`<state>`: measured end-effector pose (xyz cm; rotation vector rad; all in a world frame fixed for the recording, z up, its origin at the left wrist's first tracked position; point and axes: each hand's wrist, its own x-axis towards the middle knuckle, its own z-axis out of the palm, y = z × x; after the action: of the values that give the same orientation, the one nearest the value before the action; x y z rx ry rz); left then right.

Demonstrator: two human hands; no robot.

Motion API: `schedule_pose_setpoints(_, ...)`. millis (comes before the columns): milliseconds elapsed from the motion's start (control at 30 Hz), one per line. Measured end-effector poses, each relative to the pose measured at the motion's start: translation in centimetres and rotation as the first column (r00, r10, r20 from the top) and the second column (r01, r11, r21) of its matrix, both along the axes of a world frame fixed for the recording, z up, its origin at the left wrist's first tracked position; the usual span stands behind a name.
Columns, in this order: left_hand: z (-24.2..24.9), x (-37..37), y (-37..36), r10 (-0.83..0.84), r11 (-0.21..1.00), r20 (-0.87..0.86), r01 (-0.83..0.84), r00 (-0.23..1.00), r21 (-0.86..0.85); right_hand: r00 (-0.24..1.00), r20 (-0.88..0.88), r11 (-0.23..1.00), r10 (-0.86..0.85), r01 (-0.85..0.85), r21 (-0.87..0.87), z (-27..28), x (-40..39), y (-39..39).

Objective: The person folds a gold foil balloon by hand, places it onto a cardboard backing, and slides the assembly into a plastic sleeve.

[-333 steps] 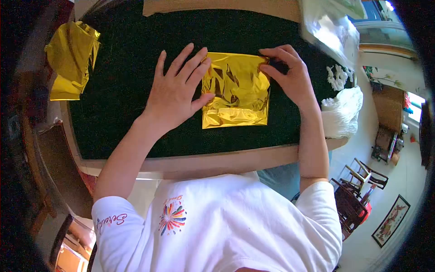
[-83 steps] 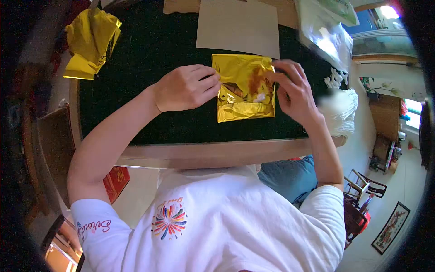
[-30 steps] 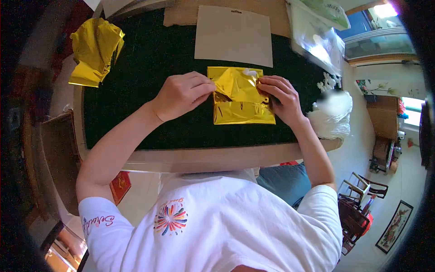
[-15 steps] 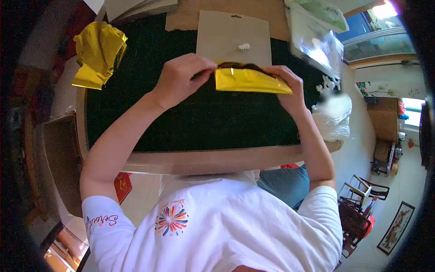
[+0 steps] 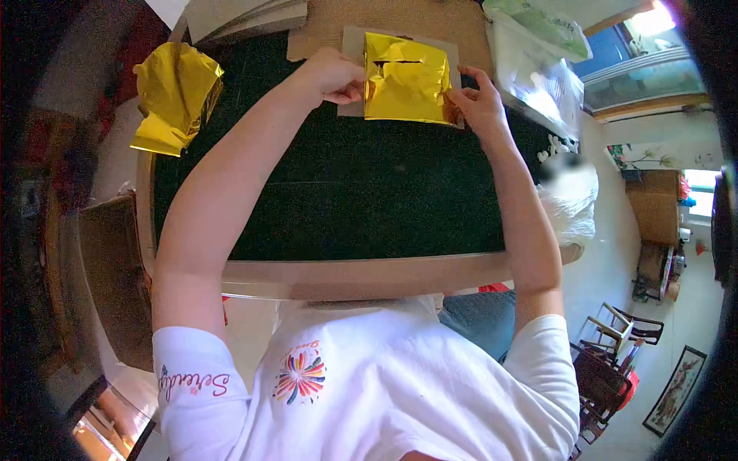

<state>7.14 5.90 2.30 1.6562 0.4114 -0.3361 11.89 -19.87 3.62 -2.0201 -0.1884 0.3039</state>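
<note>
Now gold foil (image 5: pixel 406 78) lies on card (image 5: pixel 351 107), moved.

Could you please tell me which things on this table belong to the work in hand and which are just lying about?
In hand:
- gold foil bag, held at its edges by left hand and right hand
- grey card under it

Lying about:
- crumpled gold foil
- clear plastic bags
- white stuffing

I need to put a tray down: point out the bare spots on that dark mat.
Free: the dark mat between the arms, down to the near wooden edge. Crowded: the far edge, where both hands hold the gold foil pouch; crumpled gold foil far left.
</note>
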Motion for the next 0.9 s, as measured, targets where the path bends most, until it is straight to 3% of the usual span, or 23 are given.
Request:
schedule_pose_setpoints(67,0.5,0.4,-0.2,0.036,0.994,-0.03,-0.033,0.999,0.103,0.998,0.055,0.994,0.01,-0.004,-0.111,-0.8,0.4,0.1)
schedule_pose_setpoints(200,0.3,1.1,-0.3,0.037,0.988,-0.042,-0.03,0.998,0.152,0.987,0.158,0.975,0.037,-0.002,-0.221,-2.2,1.2,0.0)
schedule_pose_setpoints(667,0.2,0.6,-0.6,0.019,0.982,0.035,-0.025,0.999,0.19,0.997,0.074,0.997,-0.011,0.017,-0.074,-1.5,0.3,0.4)
schedule_pose_setpoints(900,4.4,-1.9,-1.4,0.05,0.96,0.172,-0.095,0.984,0.263,0.988,0.154,0.995,0.023,-0.038,0.095,-1.1,-0.9,-0.6)
